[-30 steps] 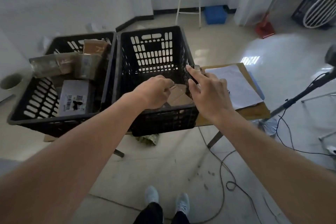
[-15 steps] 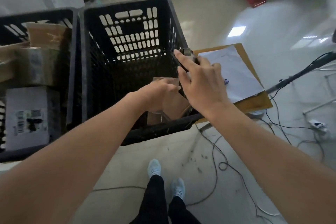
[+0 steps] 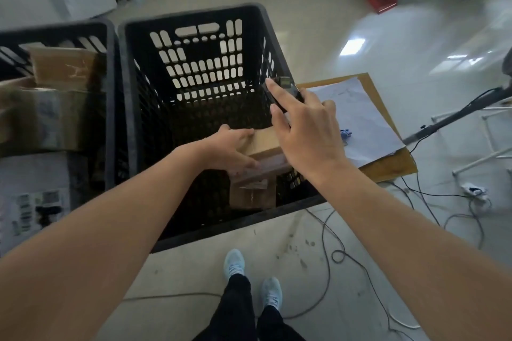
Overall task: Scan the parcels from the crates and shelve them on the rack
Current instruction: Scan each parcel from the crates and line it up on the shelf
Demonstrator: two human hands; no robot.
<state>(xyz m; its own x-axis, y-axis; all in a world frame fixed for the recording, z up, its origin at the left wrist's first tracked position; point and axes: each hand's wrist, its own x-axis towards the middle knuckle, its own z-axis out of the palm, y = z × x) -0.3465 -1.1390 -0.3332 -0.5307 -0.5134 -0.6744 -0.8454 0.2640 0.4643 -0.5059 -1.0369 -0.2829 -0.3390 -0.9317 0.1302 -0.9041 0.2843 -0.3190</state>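
Observation:
A tall black crate [image 3: 138, 108] stands in front of me. Inside it, near the right front corner, lies a brown cardboard parcel [image 3: 266, 147]. My left hand [image 3: 227, 149] reaches into the crate and grips the parcel's top edge. A second brown parcel [image 3: 252, 196] lies under it. My right hand [image 3: 302, 130] hovers over the crate's right rim and holds a small dark scanner [image 3: 288, 86], index finger stretched along it. A second black crate [image 3: 110, 69] at the left holds several parcels, among them a brown box [image 3: 61, 66] and a white bag with a label [image 3: 33, 188].
A small table [image 3: 393, 166] to the right of the crate carries white paper sheets [image 3: 360, 116] with a blue clip. Cables run over the floor at the right and near my feet. A stand's leg [image 3: 454, 116], a stool and a red dustpan lie farther off.
My head has leaned further over the crate. My left hand has dropped deeper inside and taken hold of the brown parcel. The right hand keeps the scanner over the rim.

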